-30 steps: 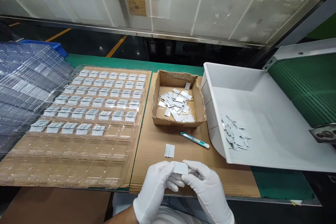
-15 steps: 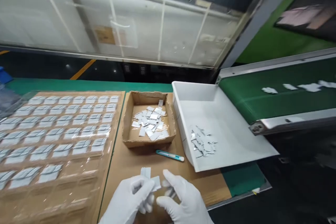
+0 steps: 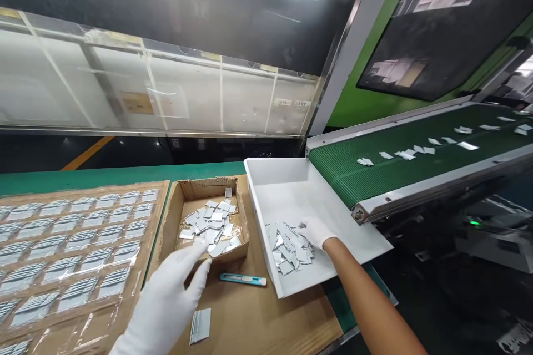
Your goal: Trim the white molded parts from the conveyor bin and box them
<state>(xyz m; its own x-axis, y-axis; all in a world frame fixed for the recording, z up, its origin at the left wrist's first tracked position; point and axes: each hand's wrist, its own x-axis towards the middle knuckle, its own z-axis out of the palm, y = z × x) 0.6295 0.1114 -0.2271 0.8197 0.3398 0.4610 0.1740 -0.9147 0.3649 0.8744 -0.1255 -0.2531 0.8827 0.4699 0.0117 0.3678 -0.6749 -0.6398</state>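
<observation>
Bright light burns out to white at the top edge above the conveyor belt (image 3: 416, 161), whose green ribs stay sharp, while the white tray (image 3: 291, 177) just left of it glares softly, the background sits dim, and straight lines bow near the edges.

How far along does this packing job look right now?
Partly done. Most pockets of the clear tray already hold grey parts, with the near pockets seemingly bare. In hand: the right hand reaches into the loose parts in the white bin, while the left hand hovers open by the cardboard box. Left: more parts wait on the conveyor belt.
</observation>
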